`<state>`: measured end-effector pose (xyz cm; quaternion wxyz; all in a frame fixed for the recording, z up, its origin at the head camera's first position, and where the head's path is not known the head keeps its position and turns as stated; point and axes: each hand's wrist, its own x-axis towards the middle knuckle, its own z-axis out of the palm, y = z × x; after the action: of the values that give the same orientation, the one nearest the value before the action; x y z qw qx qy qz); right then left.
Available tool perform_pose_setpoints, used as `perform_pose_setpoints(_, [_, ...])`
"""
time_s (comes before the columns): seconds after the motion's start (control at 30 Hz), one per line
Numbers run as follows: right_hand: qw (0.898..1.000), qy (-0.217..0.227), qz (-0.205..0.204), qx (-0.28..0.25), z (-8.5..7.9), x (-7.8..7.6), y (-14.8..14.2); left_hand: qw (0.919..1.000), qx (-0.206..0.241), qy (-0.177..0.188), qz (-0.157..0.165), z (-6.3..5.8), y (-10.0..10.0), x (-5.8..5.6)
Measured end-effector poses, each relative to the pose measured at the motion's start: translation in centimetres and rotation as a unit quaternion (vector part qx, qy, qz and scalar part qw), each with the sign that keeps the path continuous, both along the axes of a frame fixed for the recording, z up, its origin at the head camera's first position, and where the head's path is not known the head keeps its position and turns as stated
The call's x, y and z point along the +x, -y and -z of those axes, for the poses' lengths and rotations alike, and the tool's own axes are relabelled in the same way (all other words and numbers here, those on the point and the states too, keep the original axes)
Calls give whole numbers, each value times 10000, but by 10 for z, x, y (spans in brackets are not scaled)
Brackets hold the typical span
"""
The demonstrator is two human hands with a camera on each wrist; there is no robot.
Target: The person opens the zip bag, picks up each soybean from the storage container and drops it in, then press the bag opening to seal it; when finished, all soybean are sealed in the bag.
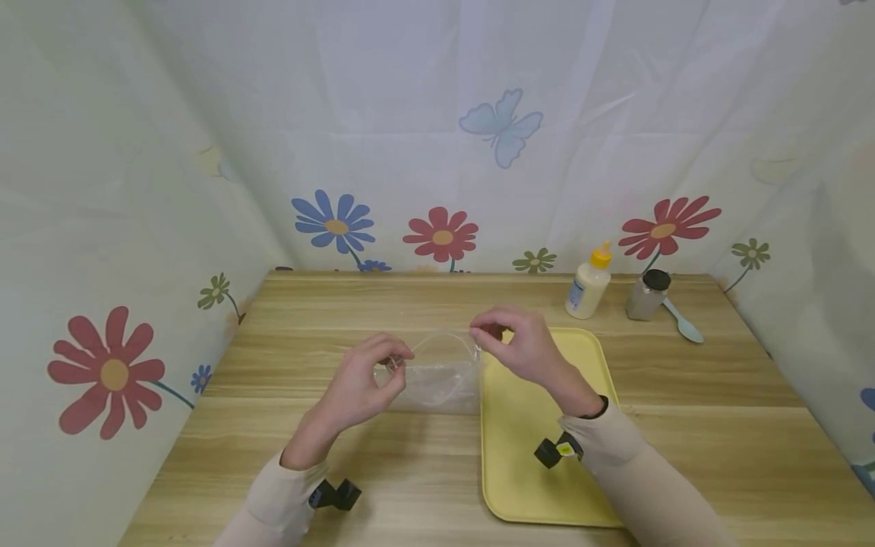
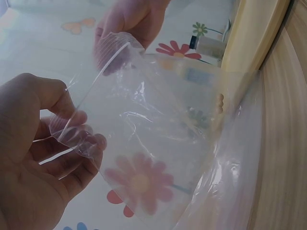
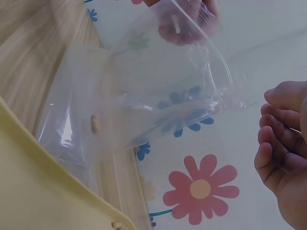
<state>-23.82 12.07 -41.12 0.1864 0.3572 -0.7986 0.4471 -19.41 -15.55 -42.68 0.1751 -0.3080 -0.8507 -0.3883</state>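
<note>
Bag | left fingers pinch one corner | right fingers beside other, grip unclear

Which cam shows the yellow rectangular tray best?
Head. Most of the yellow rectangular tray shows, beige-sleeved right arm covering part. Left wrist catches only a strip at upper right; right wrist, a cropped part at lower left.

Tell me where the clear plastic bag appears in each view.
Head: clear plastic bag, just below centre.
Left wrist: bag across the middle.
Right wrist: bag across the middle, reaching the top edge.
Shared landmark: yellow tray, at lower right, top right and bottom left respectively.
</note>
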Motion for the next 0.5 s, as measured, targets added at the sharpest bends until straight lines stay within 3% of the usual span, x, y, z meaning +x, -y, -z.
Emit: perform_pose_setpoints(0.5, [9958, 635, 545, 360, 22, -26, -11, 10000, -48, 43, -50, 0, 1, 0])
